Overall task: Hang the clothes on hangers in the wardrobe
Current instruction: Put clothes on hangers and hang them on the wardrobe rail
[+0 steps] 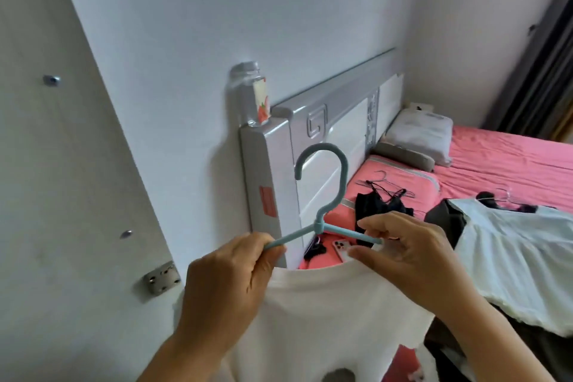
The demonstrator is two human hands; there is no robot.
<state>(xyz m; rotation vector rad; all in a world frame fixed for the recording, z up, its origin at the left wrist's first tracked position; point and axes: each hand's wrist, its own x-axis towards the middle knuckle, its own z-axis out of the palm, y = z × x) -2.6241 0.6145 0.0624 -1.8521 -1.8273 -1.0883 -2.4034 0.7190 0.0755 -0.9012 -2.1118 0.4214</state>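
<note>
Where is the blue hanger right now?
The blue hanger is centre of the head view, held by left hand and right hand, above the white shirt.

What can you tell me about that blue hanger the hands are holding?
The light blue plastic hanger has a big curved hook on top, pointing up, and two thin arms sloping down. The left hand pinches its left arm end and the right hand pinches its right. It is held over the neck of a white T-shirt, not yet hung.

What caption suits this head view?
Both hands fit a blue hanger into a white shirt beside the bed.
</note>
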